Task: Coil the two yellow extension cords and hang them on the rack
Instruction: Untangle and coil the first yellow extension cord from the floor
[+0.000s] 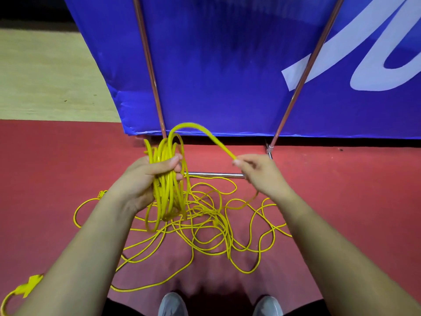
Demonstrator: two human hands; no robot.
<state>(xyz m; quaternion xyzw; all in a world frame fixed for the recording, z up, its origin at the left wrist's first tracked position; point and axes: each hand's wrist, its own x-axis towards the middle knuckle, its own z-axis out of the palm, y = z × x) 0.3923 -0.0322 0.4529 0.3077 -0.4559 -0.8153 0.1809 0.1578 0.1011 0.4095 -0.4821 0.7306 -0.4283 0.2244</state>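
My left hand [148, 179] is closed around the coil [167, 185], fingers and thumb wrapped over a thick bundle of yellow loops that hang down below my palm and stand up a little above it. From the top of the coil one length of cord [198, 127] arches up and over to my right hand [257, 174], which pinches it between thumb and fingertips, the other fingers loosely curled. My hands are held level with each other, the right one well apart from the coil. Below the right hand a blurred strand drops towards the tangle [216, 224], which sprawls over the red floor [341, 201] beneath and between my forearms, in front of my shoes [173, 304]. I cannot tell which loops down there belong to which of the two cords. A plug [29, 286] lies on the floor at the lower left, outside my left forearm, and a second plug [102, 193] shows just beside my left wrist. Beyond my hands a blue banner [227, 65] stands with two metal poles [150, 65] in front of it, and a short bar [214, 174] lies on the floor between my hands.
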